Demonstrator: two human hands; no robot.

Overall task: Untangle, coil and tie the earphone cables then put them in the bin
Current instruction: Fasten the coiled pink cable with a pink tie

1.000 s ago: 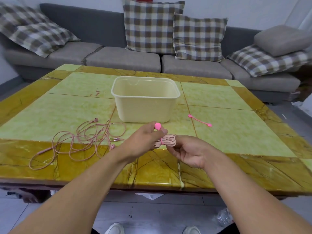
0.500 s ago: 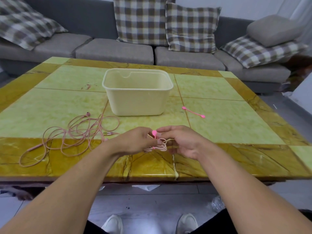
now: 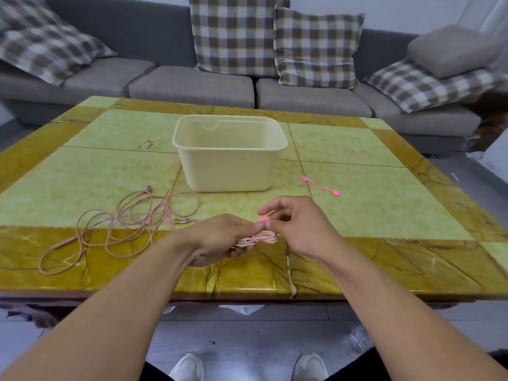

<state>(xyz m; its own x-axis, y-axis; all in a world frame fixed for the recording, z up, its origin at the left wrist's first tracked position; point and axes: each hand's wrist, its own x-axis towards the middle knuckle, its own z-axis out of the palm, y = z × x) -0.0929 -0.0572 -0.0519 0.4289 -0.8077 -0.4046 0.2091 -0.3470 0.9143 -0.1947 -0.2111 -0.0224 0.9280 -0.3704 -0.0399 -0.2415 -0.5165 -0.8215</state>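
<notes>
A: Left hand (image 3: 220, 239) grips the coiled earphone cable (image 3: 257, 239) above the table's (image 3: 384, 204) near edge; right hand's fingers (image 3: 268, 211) pinch its pink silicone tie (image 3: 262, 220).

B: Risk: the tie slipping free, loosening the coil.

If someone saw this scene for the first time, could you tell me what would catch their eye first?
Probably the two hands, left and right, at the table's near edge, holding a coiled pink cable wrapped with a bright pink tie. Next, the cream bin at the table's centre, then the loose tangled cable sprawled left of the hands.
</notes>
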